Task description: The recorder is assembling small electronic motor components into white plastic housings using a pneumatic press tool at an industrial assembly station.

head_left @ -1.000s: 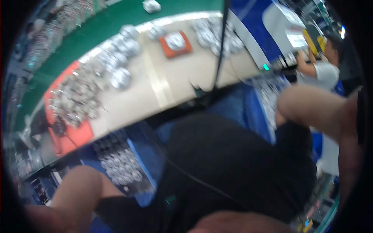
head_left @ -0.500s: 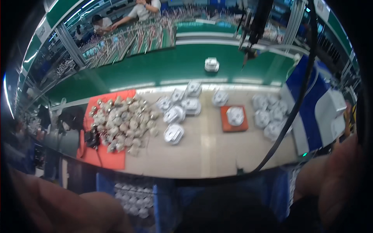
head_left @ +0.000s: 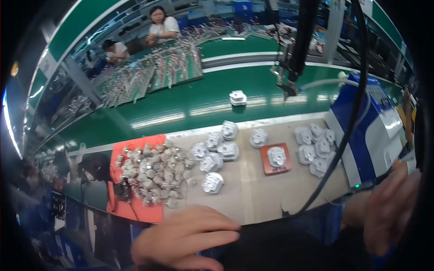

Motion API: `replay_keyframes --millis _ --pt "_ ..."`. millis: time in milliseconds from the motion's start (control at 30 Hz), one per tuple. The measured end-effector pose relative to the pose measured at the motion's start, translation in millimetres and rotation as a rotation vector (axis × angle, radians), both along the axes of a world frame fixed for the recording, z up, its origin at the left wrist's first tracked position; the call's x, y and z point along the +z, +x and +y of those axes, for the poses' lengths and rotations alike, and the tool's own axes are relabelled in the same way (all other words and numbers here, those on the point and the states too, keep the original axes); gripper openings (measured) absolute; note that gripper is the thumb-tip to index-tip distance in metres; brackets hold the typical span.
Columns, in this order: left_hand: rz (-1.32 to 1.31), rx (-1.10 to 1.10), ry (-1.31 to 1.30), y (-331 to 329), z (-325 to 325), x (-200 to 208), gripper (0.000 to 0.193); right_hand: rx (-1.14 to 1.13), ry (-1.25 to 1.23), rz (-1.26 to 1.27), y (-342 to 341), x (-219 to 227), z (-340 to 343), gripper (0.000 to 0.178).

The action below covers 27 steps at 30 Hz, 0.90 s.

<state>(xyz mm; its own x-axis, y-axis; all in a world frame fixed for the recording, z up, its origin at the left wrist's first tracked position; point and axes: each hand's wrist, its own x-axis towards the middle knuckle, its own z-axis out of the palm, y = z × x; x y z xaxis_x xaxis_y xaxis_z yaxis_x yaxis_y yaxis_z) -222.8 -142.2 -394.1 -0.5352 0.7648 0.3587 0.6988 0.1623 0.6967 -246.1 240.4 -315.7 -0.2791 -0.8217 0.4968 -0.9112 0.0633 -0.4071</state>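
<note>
My left hand (head_left: pixel 185 239) hovers over the front edge of the bench, its fingers stretched out and nothing in them. Beyond it a heap of small off-white parts with thin wires (head_left: pixel 156 174) covers a red-orange mat (head_left: pixel 153 214). My right hand (head_left: pixel 393 205) is at the lower right, in front of a blue-and-white machine (head_left: pixel 361 131); motion smears its fingers. White plastic housings stand in a group (head_left: pixel 212 183) at mid-bench. Another white housing (head_left: pixel 276 156) sits on an orange-red square block (head_left: pixel 267 170), apart from both hands.
More housings (head_left: pixel 307 153) cluster beside the machine. A dark tool (head_left: pixel 298 49) hangs above the green conveyor (head_left: pixel 181 104), where one housing (head_left: pixel 238 98) rests. A black cable (head_left: pixel 337 153) crosses the right side. Across the line are two people (head_left: pixel 165 29) and boards with wires (head_left: pixel 176 72).
My left hand has moved right and up toward the bench edge, fingers now stretched. The view has shifted, so the bench appears lower. The right hand still blurs at the lower right.
</note>
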Motion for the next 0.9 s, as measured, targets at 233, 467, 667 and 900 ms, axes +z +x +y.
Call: replay_keyframes --millis 233,467,667,900 --pt "-0.413 -0.234 0.319 34 15 -117 0.02 0.819 0.166 -0.548 3 -103 -62 0.039" --pt "0.0 0.159 0.156 34 85 -108 0.033 1.128 0.25 -0.37 -24 -114 -49 0.02" --pt "-0.236 -0.306 0.25 2 143 -142 0.036 1.176 -0.001 -0.594 -42 -143 40 0.028" --pt "-0.381 0.208 0.053 -61 32 -101 0.043 0.643 -0.043 -1.209 -79 -180 72 0.048"
